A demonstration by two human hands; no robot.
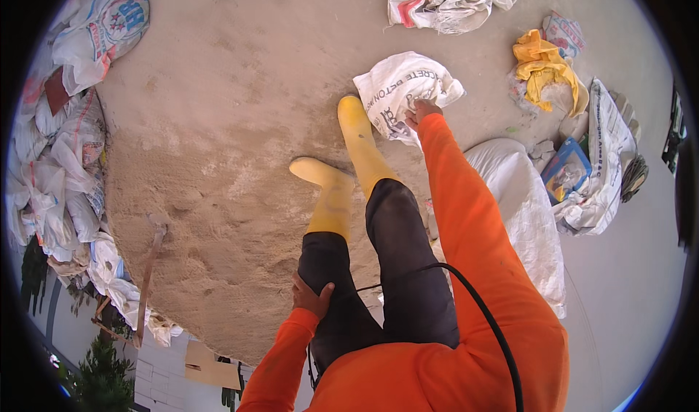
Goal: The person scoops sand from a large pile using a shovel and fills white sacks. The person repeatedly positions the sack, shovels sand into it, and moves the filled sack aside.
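My right hand reaches far forward and is closed on a white woven sack with dark printing. The sack lies crumpled on the ground, just beyond the toe of my right yellow rubber boot. My left hand rests against my dark trouser leg near the left knee, thumb apart from the fingers, holding nothing. The left yellow boot stands on sand.
Sand spreads to my left, with a wooden-handled tool at its edge beside piled bags. A large white sack stands by my right arm. Beyond it are a blue container, yellow cloth and more sacks.
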